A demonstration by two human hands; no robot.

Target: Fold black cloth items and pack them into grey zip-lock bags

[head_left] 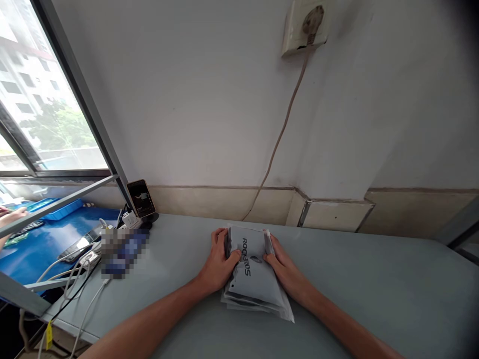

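Left hand (219, 267), right hand (283, 263) are clamping bag stack (253, 289) at 9 and 3 o'clock; uneven squeeze could be shedding lower bags (258, 308).

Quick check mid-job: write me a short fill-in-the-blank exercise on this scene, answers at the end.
1. Of the left hand and the right hand, the number gripping the stack of plastic bags is ____.
2. The phone stands toward the ____ side of the picture.
3. From the wall socket, the cable runs ____ the wall.
4. The tray behind the metal rail is coloured ____.

Missing words: two; left; down; blue.
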